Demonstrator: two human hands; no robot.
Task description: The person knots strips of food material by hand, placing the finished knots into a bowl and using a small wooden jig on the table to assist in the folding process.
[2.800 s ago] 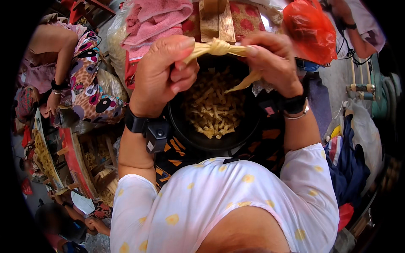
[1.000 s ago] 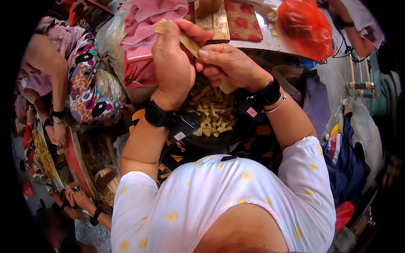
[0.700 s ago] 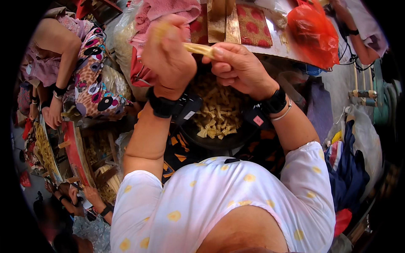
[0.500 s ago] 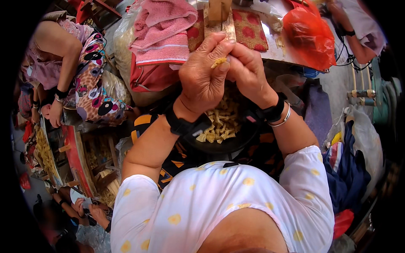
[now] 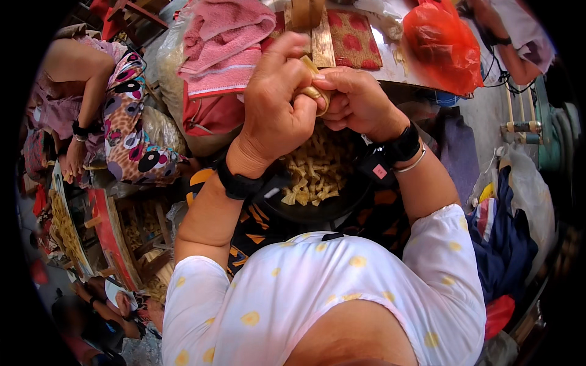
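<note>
Before my chest, a soft pale yellow strip (image 5: 310,93) is bent into a loop between my hands. My left hand (image 5: 274,100) is closed round one part of it, with the raised fingers slightly blurred. From the other side, my right hand (image 5: 360,100) pinches the strip between thumb and fingers. Directly below is a dark round basin (image 5: 320,215) on my lap, holding many short yellow knotted strips (image 5: 310,177). My forearms partly hide its rim.
Ahead stands a wooden post (image 5: 307,17) on a board, beside a red-spotted mat (image 5: 354,39). A pink towel (image 5: 223,39) lies left of it, a red plastic bag (image 5: 441,52) right. Other people sit at the left; a red-edged wooden rack (image 5: 110,235) stands near them.
The small yellow bit seen at my fingertips is now a larger looped strip. My hands have come down slightly and turned, the left one rolling over with its fingers raised.
</note>
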